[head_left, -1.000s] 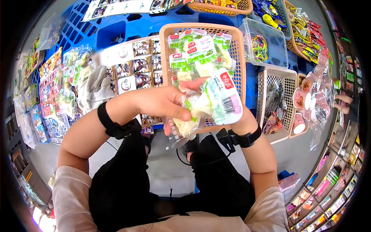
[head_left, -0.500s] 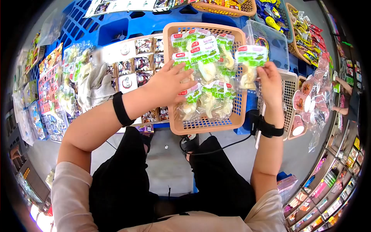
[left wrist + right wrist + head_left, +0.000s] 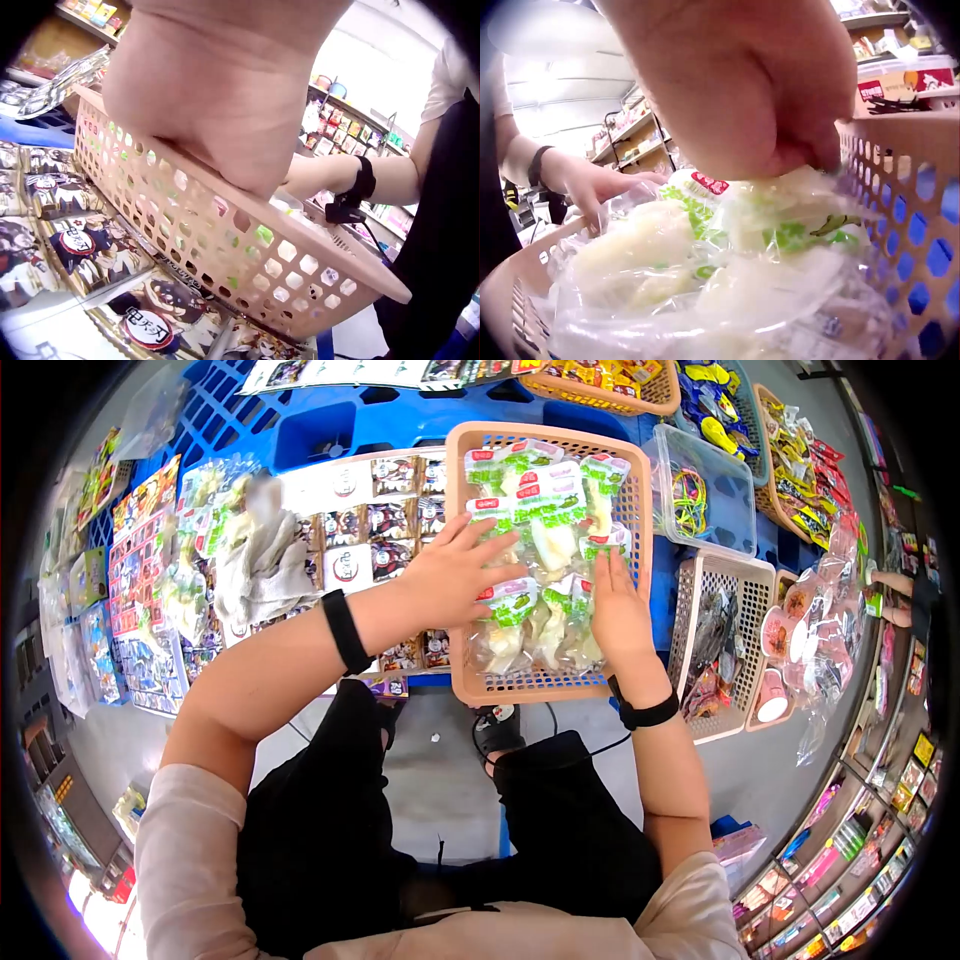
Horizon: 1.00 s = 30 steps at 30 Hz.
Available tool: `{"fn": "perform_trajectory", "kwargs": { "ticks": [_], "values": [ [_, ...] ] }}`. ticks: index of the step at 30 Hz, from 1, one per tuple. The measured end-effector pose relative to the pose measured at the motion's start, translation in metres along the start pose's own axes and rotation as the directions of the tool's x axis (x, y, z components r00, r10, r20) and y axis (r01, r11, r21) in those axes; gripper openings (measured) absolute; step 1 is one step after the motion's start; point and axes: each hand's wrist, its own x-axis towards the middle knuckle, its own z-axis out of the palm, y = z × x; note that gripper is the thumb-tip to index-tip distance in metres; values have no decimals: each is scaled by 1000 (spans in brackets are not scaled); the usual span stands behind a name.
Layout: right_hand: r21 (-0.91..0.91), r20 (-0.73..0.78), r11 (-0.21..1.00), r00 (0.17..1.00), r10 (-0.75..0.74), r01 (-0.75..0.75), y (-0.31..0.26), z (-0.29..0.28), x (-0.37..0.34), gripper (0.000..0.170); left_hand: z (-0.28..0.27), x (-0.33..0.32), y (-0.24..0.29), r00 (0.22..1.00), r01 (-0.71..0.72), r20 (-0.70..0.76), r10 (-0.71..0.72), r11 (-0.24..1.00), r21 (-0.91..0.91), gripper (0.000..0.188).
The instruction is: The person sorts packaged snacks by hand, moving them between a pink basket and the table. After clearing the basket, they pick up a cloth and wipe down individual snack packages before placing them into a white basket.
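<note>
A peach plastic basket holds several clear packets with green, white and red labels and pale food pieces inside. Across the basket's left side reaches my left hand, its fingers spread over the packets; the left wrist view shows that hand's heel at the basket rim. My right hand lies inside the right wall, with straight fingers touching a packet there. Seen close in the right wrist view, clear wrapping and a green-printed label sit beneath the right hand.
Left of the basket lie rows of printed snack packs and a grey cloth glove. On the right stand a clear box with coloured bands and a pale basket. More snack baskets line the back of the blue table.
One second ago both hands were at a packet above the basket. The right hand then held one out at the right; now it rests inside the basket, while the left stays spread over the packets.
</note>
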Motion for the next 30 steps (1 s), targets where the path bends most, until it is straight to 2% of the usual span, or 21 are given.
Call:
{"fn": "perform_trajectory", "kwargs": {
  "ticks": [2, 4, 5, 6, 7, 8, 9, 10, 11, 12, 13, 14, 15, 18, 20, 21, 24, 25, 26, 28, 30],
  "values": [
    [-21, -33, 999, 999, -25, 25, 4, 4, 0, 46, 1, 0, -1, 1000, -7, 11, 7, 1000, 2, 63],
    [31, -34, 989, 989, -141, 142, 14, -1, 1, 45, 6, -3, -3, 1000, 13, -6, -13, 1000, 1, 64],
    [239, -81, 951, 980, -181, 196, 22, -6, 3, 44, 8, -7, -5, 998, -63, -20, 63, 998, -28, 65],
    [424, 83, 899, 984, -158, 108, 27, -23, 7, 43, 3, -16, -12, 991, -131, -38, 129, 990, -50, 66],
    [597, -20, 796, 995, -101, 93, 24, -37, 0, 42, -5, -30, -18, 996, -74, -60, 72, 997, -36, 66],
    [567, 89, 824, 995, -47, -11, 22, -60, 0, 45, -13, -48, -21, 991, -49, -129, 31, 990, -134, 67],
    [574, -70, 806, 990, -126, 143, 25, -68, 0, 45, -21, -66, -25, 980, -33, -199, -14, 973, -230, 68],
    [565, 11, 824, 998, -57, 40, 16, -89, -1, 42, -30, -89, -32, 973, 22, -221, -74, 973, -231, 68],
    [576, 21, 817, 998, -53, 31, 17, -89, 2, 37, -40, -116, -40, 939, 190, -238, -250, 950, -246, 67],
    [547, 31, 836, 998, -62, 35, 14, -90, 5, 35, -45, -145, -47, 877, 347, -248, -412, 899, -267, 66],
    [556, 114, 831, 990, -88, 9, -8, -108, 10, 34, -40, -173, -60, 799, 448, -338, -497, 867, -218, 65],
    [560, 198, 828, 974, -110, -21, -34, -127, 15, 32, -35, -202, -72, 684, 581, -372, -627, 777, -242, 66],
    [592, 207, 805, 959, -192, 33, -58, -136, 21, 31, -26, -231, -83, 551, 691, -398, -733, 668, -275, 68],
    [543, 230, 803, 877, -421, 243, -124, -143, 40, 30, -5, -300, -115, 166, 916, -423, -891, 298, -269, 84],
    [586, 196, 740, 829, -524, 329, -181, -157, 53, 29, -10, -322, -139, 139, 948, -305, -942, 215, -235, 89],
    [584, 197, 736, 820, -538, 343, -204, -160, 58, 29, -6, -331, -153, 201, 956, -215, -956, 239, -172, 95],
    [569, 175, 677, 735, -655, 467, -270, -166, 75, 28, -3, -348, -179, 304, 944, -84, -949, 312, -104, 68],
    [611, 194, 661, 727, -659, 436, -291, -169, 78, 27, 11, -353, -186, 311, 928, -242, -919, 348, -130, 58],
    [651, 212, 644, 717, -664, 403, -308, -170, 81, 27, 6, -355, -182, 306, 922, -257, -917, 352, -158, 56],
    [662, 149, 593, 695, -704, 459, -336, -156, 88, 26, 8, -365, -175, 321, 873, -369, -872, 423, -243, 56],
    [843, 260, 513, 713, -651, 160, -363, -143, 94, 25, 12, -374, -159, 286, 828, -438, -852, 450, -336, 56]
  ]
}}
